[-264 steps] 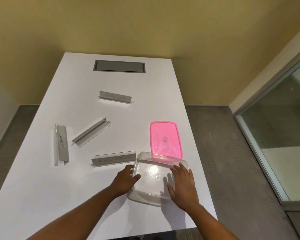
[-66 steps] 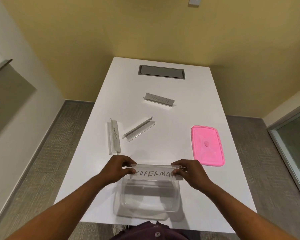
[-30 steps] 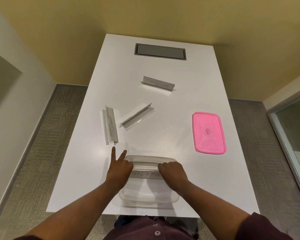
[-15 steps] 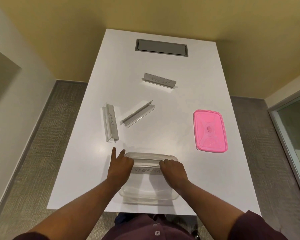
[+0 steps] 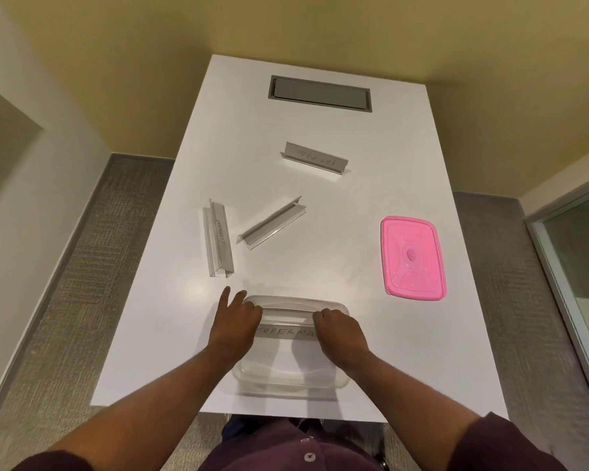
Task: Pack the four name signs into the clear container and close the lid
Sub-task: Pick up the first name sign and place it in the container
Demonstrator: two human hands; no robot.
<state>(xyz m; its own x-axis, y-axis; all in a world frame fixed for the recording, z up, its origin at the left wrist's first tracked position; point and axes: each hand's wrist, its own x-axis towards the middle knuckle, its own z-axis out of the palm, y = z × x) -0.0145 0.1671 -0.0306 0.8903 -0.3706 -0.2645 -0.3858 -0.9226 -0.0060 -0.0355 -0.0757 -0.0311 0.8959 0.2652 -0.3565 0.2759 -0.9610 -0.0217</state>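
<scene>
Lowered since two seconds ago, when both hands held it above the box, the SUPERMAN sign (image 5: 286,332) now sits down inside the clear container (image 5: 288,382), lying across its far half, and it has hardly shifted over the last half second. Left hand (image 5: 233,326) grips the sign's left end with curled fingers, while two fingers (image 5: 225,297) stick out straight past the container's far left corner over the table (image 5: 320,266). Right hand (image 5: 340,334) is curled knuckles-up over the sign's right end, hiding the last letter; its fingertips tuck under, so I cannot tell just how it pinches. Both forearms reach in from the near edge, wrists bent down into the container.

Beyond the left hand lies the ELEPHANT sign (image 5: 219,239), lengthwise away from me. Just right of it a third sign (image 5: 272,222) rests at a slant, its writing out of sight. Farther up stands a fourth sign (image 5: 315,159), its lettering too faint to read. Well to the right lies the pink lid (image 5: 412,258), flat, apart from the container. At the far end is a grey hatch (image 5: 320,94).
</scene>
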